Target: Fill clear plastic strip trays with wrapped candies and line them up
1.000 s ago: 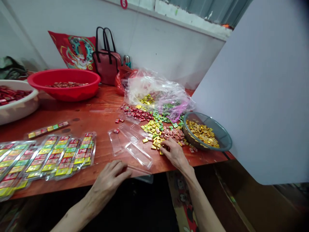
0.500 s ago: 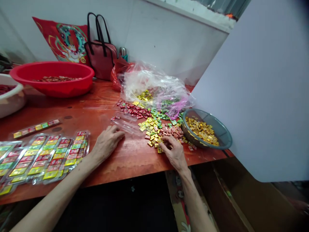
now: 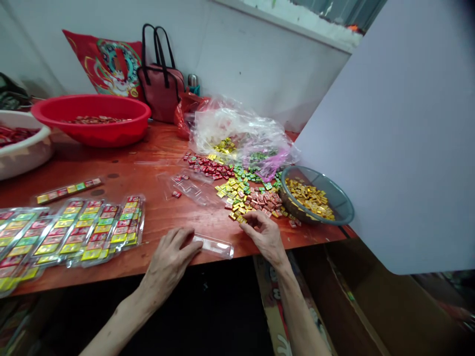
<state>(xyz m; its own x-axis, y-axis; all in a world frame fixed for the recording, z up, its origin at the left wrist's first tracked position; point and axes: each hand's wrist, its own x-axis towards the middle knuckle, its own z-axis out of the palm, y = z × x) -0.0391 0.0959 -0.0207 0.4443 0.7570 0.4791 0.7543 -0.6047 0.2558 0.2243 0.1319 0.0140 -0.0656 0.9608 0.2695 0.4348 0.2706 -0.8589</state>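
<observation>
My left hand (image 3: 168, 259) grips one end of a narrow clear plastic tray (image 3: 218, 247) near the table's front edge. No candies show in the visible part of the tray. My right hand (image 3: 264, 236) has thumb and forefinger pinched on a small gold-wrapped candy (image 3: 240, 219) at the near edge of the loose pile. Around it lie yellow candies (image 3: 237, 190), brown-pink candies (image 3: 265, 201), green candies (image 3: 247, 177) and red candies (image 3: 211, 168). More clear trays (image 3: 191, 188) lie left of the pile.
Filled candy strips (image 3: 98, 230) lie in rows at left, with one single strip (image 3: 69, 190) behind them. A grey basket (image 3: 343, 210) of gold candies stands right. Behind are a red basin (image 3: 92, 136), a white basin (image 3: 25, 160), plastic bags (image 3: 222, 121) and a handbag (image 3: 163, 94).
My left hand has moved toward the front edge and right, bringing a clear tray with it. My right hand stays by the pile, its fingertips now on a gold candy.
</observation>
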